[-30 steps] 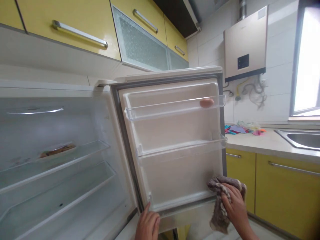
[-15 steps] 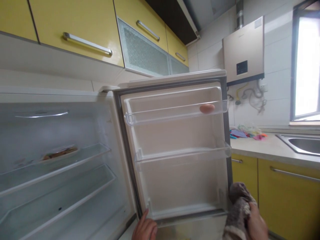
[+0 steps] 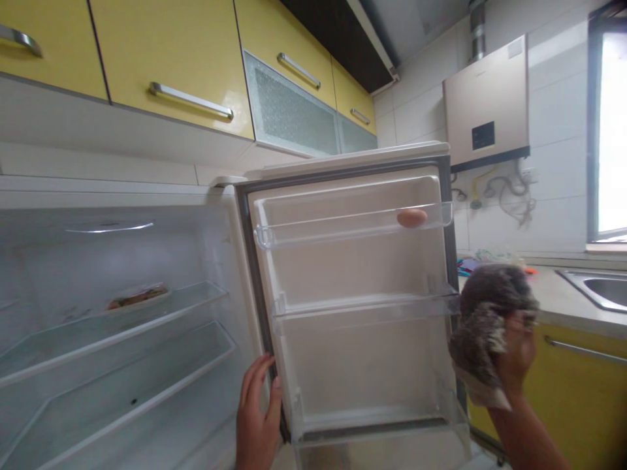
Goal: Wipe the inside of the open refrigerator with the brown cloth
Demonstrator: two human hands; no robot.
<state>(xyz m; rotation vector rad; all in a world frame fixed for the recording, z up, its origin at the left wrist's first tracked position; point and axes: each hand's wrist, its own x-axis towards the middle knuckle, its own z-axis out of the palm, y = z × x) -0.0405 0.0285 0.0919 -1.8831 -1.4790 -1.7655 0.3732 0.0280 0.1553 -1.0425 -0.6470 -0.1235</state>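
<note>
The fridge door (image 3: pixel 343 267) stands swung open in front of me, its inner face with clear shelf bins toward me. My left hand (image 3: pixel 258 408) is at the door's hinge side, fingers stretched out and slightly apart at the grey seal (image 3: pixel 259 294), holding nothing. Whether the fingertips touch the seal I cannot tell. Bunched in my right hand (image 3: pixel 520 349) is a grey-brown cloth (image 3: pixel 492 320), held up beside the door's outer edge. A brown egg (image 3: pixel 412 217) lies in the top door bin (image 3: pixel 333 228).
Inside the fridge, a wrapped tray of food (image 3: pixel 138 297) rests on a glass shelf (image 3: pixel 88 343). Yellow cabinets (image 3: pixel 176 52) hang above. To the right are a worktop (image 3: pixel 553 297), a sink (image 3: pixel 607 287) and a wall-mounted water heater (image 3: pixel 484 98).
My right hand has lifted the cloth from low by the door's corner to about the middle bin's height. My left hand has moved up and left along the hinge side. The view has shifted slightly.
</note>
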